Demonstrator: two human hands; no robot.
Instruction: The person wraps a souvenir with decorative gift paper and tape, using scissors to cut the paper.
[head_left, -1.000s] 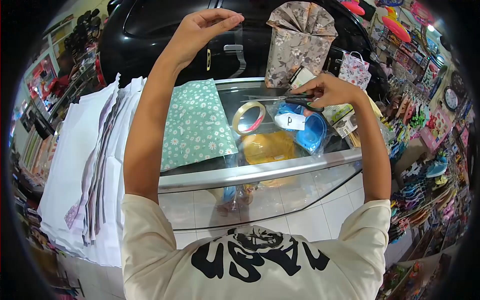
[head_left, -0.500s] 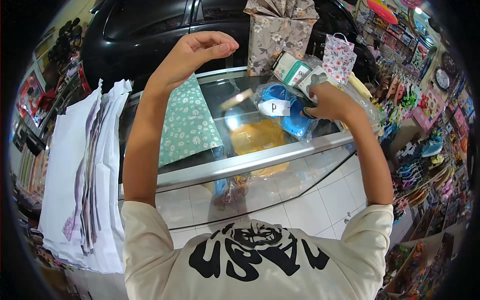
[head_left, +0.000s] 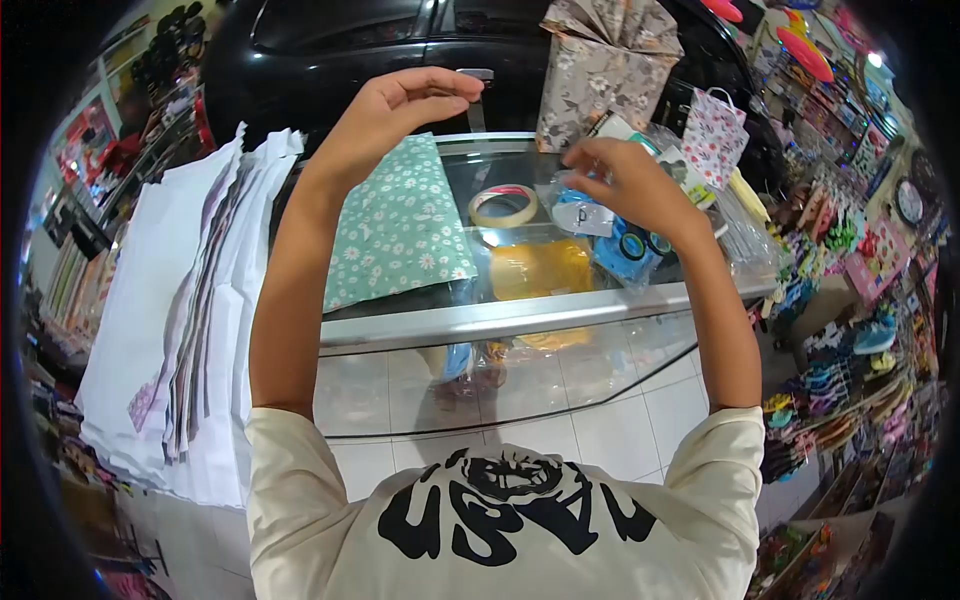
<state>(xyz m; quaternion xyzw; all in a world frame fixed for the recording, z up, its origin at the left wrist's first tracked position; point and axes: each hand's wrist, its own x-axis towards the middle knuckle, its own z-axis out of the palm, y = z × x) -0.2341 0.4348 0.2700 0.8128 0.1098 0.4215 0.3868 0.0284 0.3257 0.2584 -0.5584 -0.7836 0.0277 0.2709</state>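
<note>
Hanging strip: a narrow clear strip [head_left: 477, 114] drops from the left hand [head_left: 400, 115], long axis twelve to six; where its lower end finishes is too faint to tell.
Left hand: the nearer one, thumb and fingers pinched together, apparently grasping the strip's top.
Right hand [head_left: 632, 185]: four o'clock from the strip, well apart; seemingly released, fingers loosely curved over the blue package [head_left: 618, 264]; whether they touch it, I cannot tell.
Tape roll [head_left: 500, 221]: between five and six o'clock from the strip, lying on its side face, nearer the right hand.
Flowered paper [head_left: 400, 225]: seven o'clock from the strip, flat on the counter [head_left: 500, 318], partly hidden by the left forearm.
Scissors: black finger rings [head_left: 644, 245] show at six o'clock from the right hand.
</note>
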